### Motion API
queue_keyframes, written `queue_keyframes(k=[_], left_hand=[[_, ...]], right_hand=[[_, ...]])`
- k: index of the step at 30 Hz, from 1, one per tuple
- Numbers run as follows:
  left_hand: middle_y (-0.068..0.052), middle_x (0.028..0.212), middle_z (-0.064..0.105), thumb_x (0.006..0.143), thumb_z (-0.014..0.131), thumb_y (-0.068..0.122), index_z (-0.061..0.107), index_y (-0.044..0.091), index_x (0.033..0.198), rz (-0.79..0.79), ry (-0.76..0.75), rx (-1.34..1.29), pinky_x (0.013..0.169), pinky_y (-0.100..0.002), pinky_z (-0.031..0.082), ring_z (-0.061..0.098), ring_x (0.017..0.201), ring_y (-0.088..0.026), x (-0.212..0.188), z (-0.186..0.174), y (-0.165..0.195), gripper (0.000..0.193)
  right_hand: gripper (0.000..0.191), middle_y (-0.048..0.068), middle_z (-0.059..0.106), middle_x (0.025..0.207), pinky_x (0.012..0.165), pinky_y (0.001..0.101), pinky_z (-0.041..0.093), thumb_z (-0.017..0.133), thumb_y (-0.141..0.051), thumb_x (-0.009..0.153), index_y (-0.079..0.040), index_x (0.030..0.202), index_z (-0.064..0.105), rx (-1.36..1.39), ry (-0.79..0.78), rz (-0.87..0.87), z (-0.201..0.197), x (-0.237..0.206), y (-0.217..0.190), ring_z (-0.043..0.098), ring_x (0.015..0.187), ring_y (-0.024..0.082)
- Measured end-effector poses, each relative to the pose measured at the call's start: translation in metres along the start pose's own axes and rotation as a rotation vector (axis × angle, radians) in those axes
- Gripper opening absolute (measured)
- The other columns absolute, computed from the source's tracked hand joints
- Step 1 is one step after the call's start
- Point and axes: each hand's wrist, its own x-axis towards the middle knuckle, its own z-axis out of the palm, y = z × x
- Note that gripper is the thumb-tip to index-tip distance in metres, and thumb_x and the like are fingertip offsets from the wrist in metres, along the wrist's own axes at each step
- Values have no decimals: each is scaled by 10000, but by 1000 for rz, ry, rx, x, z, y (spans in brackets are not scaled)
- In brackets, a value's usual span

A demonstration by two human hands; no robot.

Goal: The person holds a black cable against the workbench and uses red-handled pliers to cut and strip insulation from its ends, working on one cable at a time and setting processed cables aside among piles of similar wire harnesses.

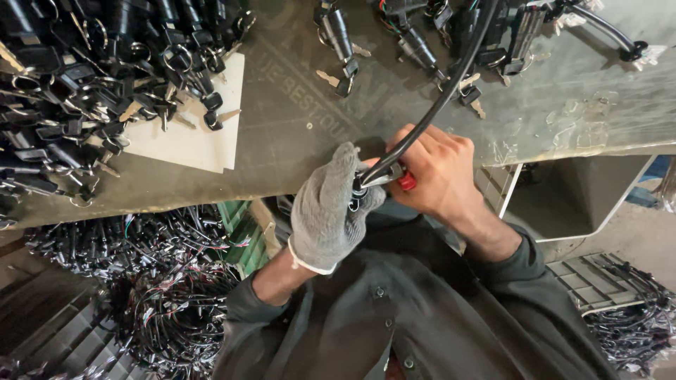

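At the near edge of a worn grey workbench (296, 141), a person's two hands meet over a black cable (451, 84). The left hand (327, 211), in a grey knit glove, is closed around the cable's lower end, where a small metal fitting (373, 179) shows between the hands. The bare right hand (436, 169) is clenched on a red-handled tool (406, 182), pressed just beside that fitting (the tool's working end is hidden by the fingers). From the hands the cable rises in a curve across the bench toward the top of the frame. A heap of black key-and-lock assemblies (84, 84) lies on the bench's left part, partly over a white sheet (204, 141). Bundles of black wiring (155, 281) fill the floor below.
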Motion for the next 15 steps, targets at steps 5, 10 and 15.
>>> queue_keyframes(k=[5, 10, 15], left_hand=[[-142, 1241, 649, 962, 824, 220, 430, 36, 1513, 147, 66, 459, 826, -455, 524, 641, 988, -332, -1, 0, 1, 702], [-137, 1271, 642, 968, 791, 172, 453, 48, 1522, 163, 43, 564, 822, -454, 532, 642, 983, -326, 3, 1, -7, 661], [-182, 1298, 643, 980, 772, 116, 387, 11, 1550, 261, 8, 524, 830, -459, 539, 651, 1020, -336, 9, -7, -11, 696]], right_hand=[[379, 38, 606, 829, 590, 422, 462, 830, -183, 676, -90, 964, 602, -100, -43, 77, -3, -7, -6, 626, 760, 267], [391, 52, 623, 850, 597, 437, 464, 776, -132, 655, -90, 986, 573, -87, -30, 149, 9, -11, -4, 645, 805, 289], [483, 107, 607, 857, 642, 448, 485, 784, -137, 673, -39, 1095, 570, 128, -42, 95, 11, -13, -10, 623, 806, 333]])
